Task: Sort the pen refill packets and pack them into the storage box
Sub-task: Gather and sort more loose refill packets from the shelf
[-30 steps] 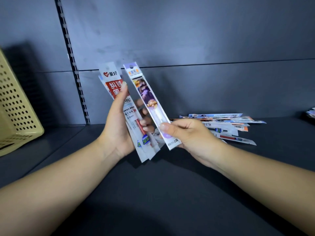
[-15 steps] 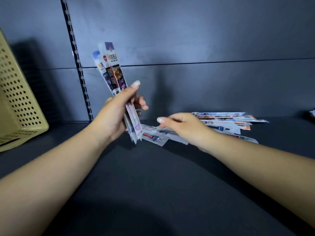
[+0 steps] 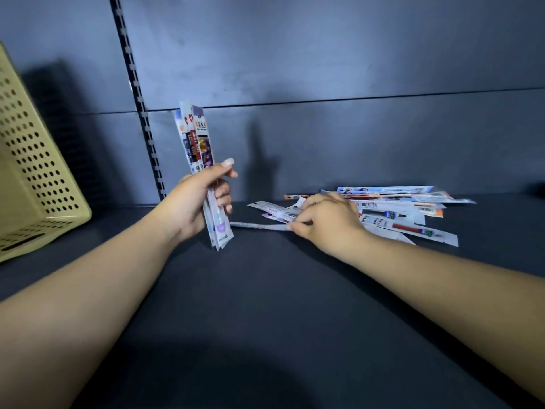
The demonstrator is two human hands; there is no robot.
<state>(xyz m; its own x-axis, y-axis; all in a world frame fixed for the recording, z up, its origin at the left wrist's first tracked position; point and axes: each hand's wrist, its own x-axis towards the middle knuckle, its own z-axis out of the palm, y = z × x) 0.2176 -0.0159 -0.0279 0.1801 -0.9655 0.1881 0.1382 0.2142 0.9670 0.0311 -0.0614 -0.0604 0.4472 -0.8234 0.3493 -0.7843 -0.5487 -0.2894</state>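
Note:
My left hand [image 3: 197,202] holds a small upright stack of pen refill packets [image 3: 197,143], thumb pressed across their fronts. A loose pile of several packets [image 3: 392,208] lies flat on the dark shelf to the right. My right hand [image 3: 327,222] rests palm down on the pile's left edge, and its fingertips pinch the end of one thin packet [image 3: 259,226] that lies flat and points left. The yellow perforated storage box [image 3: 32,172] stands tilted at the far left.
The dark shelf surface [image 3: 265,305] runs forward from a grey back panel. A slotted upright rail [image 3: 138,95] runs down the back wall, between the box and my left hand.
The packet from my right hand has joined the stack in my left hand, which turned upright. My right hand dropped to the pile and pinched a packet at its left edge.

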